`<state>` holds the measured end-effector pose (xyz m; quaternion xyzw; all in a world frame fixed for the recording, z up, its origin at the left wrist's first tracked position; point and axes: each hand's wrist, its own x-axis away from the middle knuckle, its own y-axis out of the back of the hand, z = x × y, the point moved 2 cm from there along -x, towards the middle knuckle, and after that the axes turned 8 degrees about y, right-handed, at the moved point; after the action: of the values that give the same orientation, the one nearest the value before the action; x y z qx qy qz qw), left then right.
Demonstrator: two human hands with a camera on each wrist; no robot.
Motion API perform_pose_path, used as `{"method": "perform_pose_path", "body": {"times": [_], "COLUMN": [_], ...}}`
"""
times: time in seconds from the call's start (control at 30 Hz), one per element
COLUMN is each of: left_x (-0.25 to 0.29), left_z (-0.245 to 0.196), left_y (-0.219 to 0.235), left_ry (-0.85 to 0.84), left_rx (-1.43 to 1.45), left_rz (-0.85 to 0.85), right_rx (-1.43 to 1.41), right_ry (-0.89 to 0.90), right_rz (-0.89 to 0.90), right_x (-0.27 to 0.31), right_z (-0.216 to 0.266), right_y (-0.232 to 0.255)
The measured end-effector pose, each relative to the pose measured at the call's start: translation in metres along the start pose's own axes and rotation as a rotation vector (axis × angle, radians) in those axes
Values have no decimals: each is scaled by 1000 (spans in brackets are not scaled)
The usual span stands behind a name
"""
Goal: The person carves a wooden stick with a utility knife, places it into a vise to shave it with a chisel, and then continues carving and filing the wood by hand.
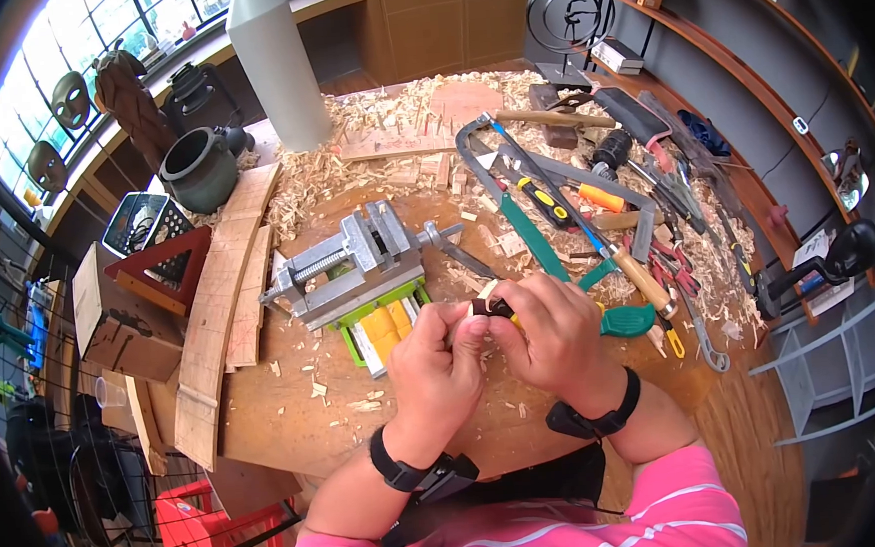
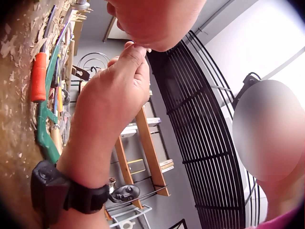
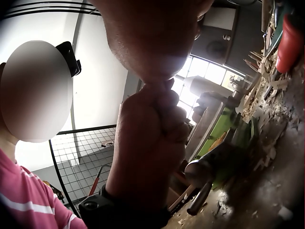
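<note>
Both hands meet over the front of the workbench, fingertips close together. My left hand (image 1: pixel 435 359) pinches a small dark brown piece (image 1: pixel 481 308) between thumb and curled fingers. From the other side my right hand (image 1: pixel 554 337) grips the same piece, and a pale wood-coloured bit (image 1: pixel 488 291) shows beside it. Fingers hide most of the piece, so I cannot tell its kind. In the left wrist view the right hand (image 2: pixel 116 90) reaches up to the left hand (image 2: pixel 159 21). The right wrist view shows the left hand (image 3: pixel 150 119) below the right hand (image 3: pixel 147 38), dark against the window.
A metal vise (image 1: pixel 356 258) stands just beyond the left hand, near a green tray with yellow blocks (image 1: pixel 386 324). Right of the hands lie a hacksaw (image 1: pixel 643 283), a green saw handle (image 1: pixel 629 321) and several tools. Wood shavings (image 1: pixel 318 196) cover the back; long boards (image 1: pixel 225 317) lie left.
</note>
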<state>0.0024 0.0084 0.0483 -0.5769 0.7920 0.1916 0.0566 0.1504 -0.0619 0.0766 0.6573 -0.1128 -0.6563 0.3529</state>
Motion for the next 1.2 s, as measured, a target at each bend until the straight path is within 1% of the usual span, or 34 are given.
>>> {"method": "perform_pose_path", "body": {"times": [0.07,0.13,0.3,0.33,0.4,0.47,0.5,0.53,0.57,0.6,0.63,0.67,0.7,0.73,0.77,0.8,0.87,0.9,0.97,1.0,1.07,1.1,1.17,1.2], "left_x": [0,-2,-8,-10,-7,-1,-3,-6,-6,-6,-6,-7,-7,-8,-7,-7,-9,-10,-10,-11,-13,-14,-14,-14], "left_z": [7,5,-1,-6,-8,-6,-7,-9,-10,-7,0,2,1,0,0,1,4,5,5,5,-2,-1,0,-2], "left_y": [0,1,-2,-3,0,7,6,2,-2,-5,-8,-9,-6,-4,-3,-3,-5,-4,0,1,2,2,4,4], "left_ry": [73,69,68,36,4,9,2,-92,-183,-185,-152,-118,-119,-21,79,82,149,149,-7,-5,-189,-188,-285,-284], "left_rx": [43,6,-35,-78,-119,-125,-117,-153,-190,-186,-161,-140,-147,-25,99,98,215,216,96,94,61,61,-56,-57], "left_rz": [11,-6,-12,-29,-48,-24,-26,-23,-23,-25,29,81,78,163,247,245,281,286,344,348,319,318,305,304], "right_rx": [2,4,-44,-44,90,129,50,56,-52,-161,-149,-152,-208,-263,-222,-225,-199,-196,-172,-174,-166,-166,-140,-141], "right_ry": [-13,-24,-117,-117,-287,-589,-609,-601,-542,-486,-255,-254,-158,-63,-11,-11,51,48,-8,-12,7,7,44,44], "right_rz": [-24,-48,0,0,-109,-274,-264,-262,-175,-90,-133,-136,-58,22,39,41,51,51,62,62,63,64,91,90], "right_x": [-1,-1,-2,2,12,3,6,9,9,8,6,6,4,3,0,0,-1,0,3,3,3,1,-1,-1], "right_z": [2,2,0,-5,-29,-77,-82,-77,-66,-58,-53,-49,-41,-35,-30,-29,-26,-25,-23,-23,-22,-21,-17,-16], "right_y": [1,2,2,-2,-5,27,32,31,24,16,8,7,5,2,2,-1,-5,-6,-8,-9,-7,-5,-2,-2]}}
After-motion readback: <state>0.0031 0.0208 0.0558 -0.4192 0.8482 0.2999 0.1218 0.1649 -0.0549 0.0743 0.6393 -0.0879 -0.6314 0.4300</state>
